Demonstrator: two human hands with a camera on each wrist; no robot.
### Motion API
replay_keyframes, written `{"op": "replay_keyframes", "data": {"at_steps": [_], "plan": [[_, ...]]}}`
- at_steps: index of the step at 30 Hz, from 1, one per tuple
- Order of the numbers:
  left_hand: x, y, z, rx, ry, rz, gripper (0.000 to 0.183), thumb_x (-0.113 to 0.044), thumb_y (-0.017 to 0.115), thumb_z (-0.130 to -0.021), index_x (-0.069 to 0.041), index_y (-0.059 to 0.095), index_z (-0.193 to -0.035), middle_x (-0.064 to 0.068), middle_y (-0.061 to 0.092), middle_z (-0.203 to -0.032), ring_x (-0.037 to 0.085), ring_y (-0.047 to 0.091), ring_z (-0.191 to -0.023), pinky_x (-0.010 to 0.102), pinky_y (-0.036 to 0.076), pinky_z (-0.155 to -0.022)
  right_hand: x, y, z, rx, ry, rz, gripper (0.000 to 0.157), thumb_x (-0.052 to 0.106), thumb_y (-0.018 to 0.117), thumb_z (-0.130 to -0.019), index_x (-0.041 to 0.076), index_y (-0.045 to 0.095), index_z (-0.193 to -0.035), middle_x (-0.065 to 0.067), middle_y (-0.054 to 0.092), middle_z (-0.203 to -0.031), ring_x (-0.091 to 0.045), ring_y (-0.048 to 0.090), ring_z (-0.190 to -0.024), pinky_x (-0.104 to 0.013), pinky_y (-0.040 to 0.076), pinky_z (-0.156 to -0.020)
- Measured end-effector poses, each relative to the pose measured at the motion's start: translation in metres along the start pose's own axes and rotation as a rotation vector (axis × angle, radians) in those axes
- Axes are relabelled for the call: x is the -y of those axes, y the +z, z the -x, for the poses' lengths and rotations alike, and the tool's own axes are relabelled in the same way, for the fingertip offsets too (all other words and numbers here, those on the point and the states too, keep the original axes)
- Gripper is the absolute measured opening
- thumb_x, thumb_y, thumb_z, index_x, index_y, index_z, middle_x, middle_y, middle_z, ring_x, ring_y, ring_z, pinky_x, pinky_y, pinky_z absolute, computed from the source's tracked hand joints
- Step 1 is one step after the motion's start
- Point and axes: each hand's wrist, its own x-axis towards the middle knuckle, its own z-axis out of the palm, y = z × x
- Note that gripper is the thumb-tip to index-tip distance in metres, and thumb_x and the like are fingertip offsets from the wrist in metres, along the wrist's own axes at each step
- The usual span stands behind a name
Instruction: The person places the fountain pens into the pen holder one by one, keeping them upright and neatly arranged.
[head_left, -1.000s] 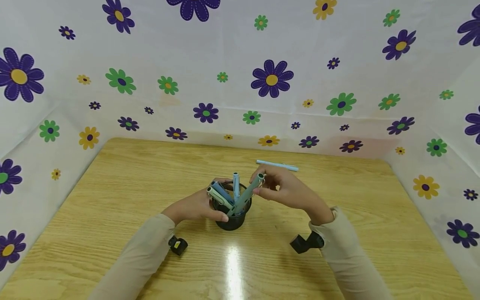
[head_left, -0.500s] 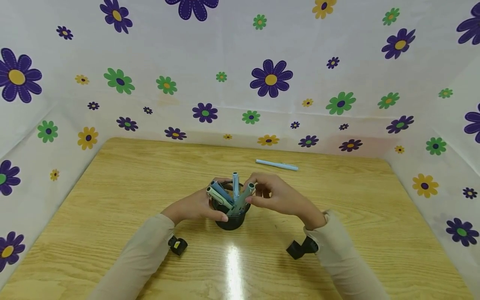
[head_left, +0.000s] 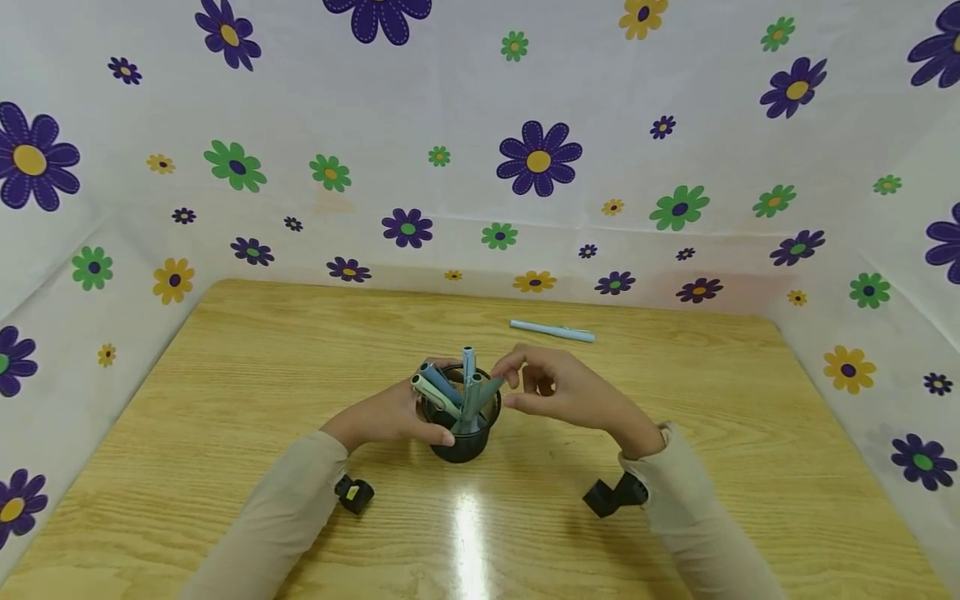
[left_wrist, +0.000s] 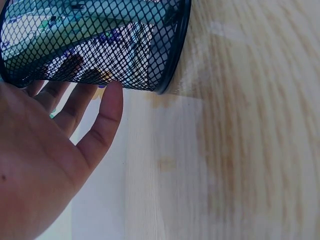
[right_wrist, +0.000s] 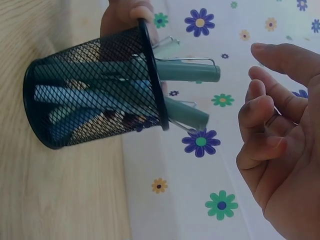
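Note:
A black mesh pen holder (head_left: 459,450) stands upright on the table with several pens in it. My left hand (head_left: 393,411) grips its left side, thumb across the front and fingertips behind the rim; the left wrist view shows fingers (left_wrist: 107,117) against the mesh. Inside lean a pale green pen (head_left: 435,393), a dark blue pen (head_left: 442,382), a light blue pen (head_left: 468,363) and a grey-green pen (head_left: 472,400). A second grey-green pen (right_wrist: 189,114) tilts toward my right hand (head_left: 558,385). That hand hovers right of the holder, loosely bent fingers apart from the pens, holding nothing.
A light blue pen (head_left: 552,331) lies on the wooden table (head_left: 300,333) behind the holder, toward the right. A white flowered cloth (head_left: 420,183) stands around the back and sides of the table. Black wrist cameras hang below both sleeves.
My right hand lowered a grey-green pen into the holder, let it go and drew slightly back to the right. The left hand has kept its grip on the holder.

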Motion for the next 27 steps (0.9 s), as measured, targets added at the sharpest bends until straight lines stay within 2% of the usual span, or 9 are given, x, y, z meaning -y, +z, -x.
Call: {"op": "replay_keyframes", "data": {"at_steps": [5,10,16,23,27], "plan": [[-0.001,-0.001,0.001,0.009,0.009,0.009,0.095,-0.028,0.079,-0.080,-0.019,0.018,-0.151,0.013,0.036,-0.148,0.030,0.045,-0.131,0.052,0.037,-0.108,0.000,-0.010,0.005,-0.028,0.029,0.019,0.026,0.012,0.066,-0.091,0.005,0.060,-0.115,-0.001,0.055,-0.086,-0.005,0.040,-0.057,-0.021,0.038,-0.052],[0.002,-0.001,0.000,0.001,0.026,-0.026,0.094,-0.026,0.079,-0.080,-0.018,0.018,-0.151,0.013,0.036,-0.150,0.029,0.046,-0.131,0.049,0.038,-0.107,-0.005,-0.017,0.010,-0.039,0.064,0.029,0.024,0.011,0.064,-0.093,0.007,0.059,-0.115,-0.001,0.055,-0.087,-0.006,0.040,-0.058,-0.022,0.038,-0.053],[0.003,-0.001,0.000,-0.008,0.019,-0.034,0.094,-0.024,0.080,-0.079,-0.019,0.019,-0.151,0.011,0.037,-0.150,0.028,0.045,-0.132,0.048,0.036,-0.108,-0.018,-0.026,0.014,-0.081,0.112,0.057,0.022,0.009,0.063,-0.092,0.007,0.058,-0.114,-0.004,0.058,-0.092,-0.009,0.046,-0.063,-0.023,0.040,-0.056],[0.003,-0.001,0.000,-0.011,0.009,-0.046,0.096,-0.025,0.080,-0.078,-0.020,0.018,-0.151,0.012,0.039,-0.148,0.027,0.047,-0.130,0.048,0.036,-0.109,-0.039,-0.039,0.019,-0.156,0.173,0.086,0.024,0.011,0.063,-0.093,0.008,0.057,-0.117,-0.010,0.057,-0.108,-0.013,0.053,-0.078,-0.023,0.042,-0.064],[0.002,-0.001,0.000,-0.012,0.017,-0.057,0.095,-0.026,0.080,-0.078,-0.020,0.019,-0.151,0.012,0.036,-0.150,0.028,0.046,-0.132,0.050,0.035,-0.109,-0.048,-0.046,0.021,-0.186,0.211,0.089,0.025,0.009,0.062,-0.093,0.005,0.055,-0.117,-0.011,0.056,-0.105,-0.015,0.052,-0.081,-0.024,0.042,-0.068]]}}
